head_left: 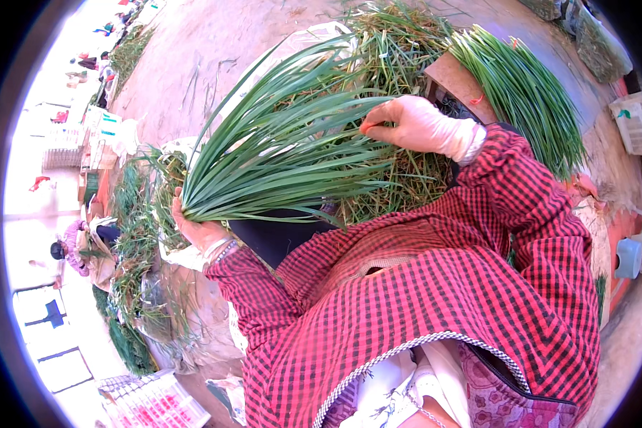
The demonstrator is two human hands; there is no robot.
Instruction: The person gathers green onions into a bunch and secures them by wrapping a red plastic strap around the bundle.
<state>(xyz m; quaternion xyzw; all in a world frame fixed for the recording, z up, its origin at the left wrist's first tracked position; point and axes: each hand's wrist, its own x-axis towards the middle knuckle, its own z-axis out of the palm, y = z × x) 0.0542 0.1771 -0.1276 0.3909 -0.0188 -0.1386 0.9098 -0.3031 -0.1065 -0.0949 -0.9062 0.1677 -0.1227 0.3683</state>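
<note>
My left hand (pixel 198 230) is closed round the gathered end of a bunch of garlic chives (pixel 285 160). Its long flat green leaves fan out up and to the right over my lap. My right hand (pixel 426 128), in a thin pale glove with orange at the fingertips, pinches beside the leaf tips; whatever is between its fingers is too small to make out. Farther right, a thick pile of chives (pixel 524 93) lies across a brown board (pixel 464 89). Loose, tangled leaves and dry trimmings (pixel 399 53) are heaped beyond my right hand.
More trimmings (pixel 139 250) lie along the left side, near another person (pixel 85 242) bent low. White crates (pixel 153 399) stand at the lower left, and another crate (pixel 638 125) at the far right. A light-blue container (pixel 628 258) is at my right.
</note>
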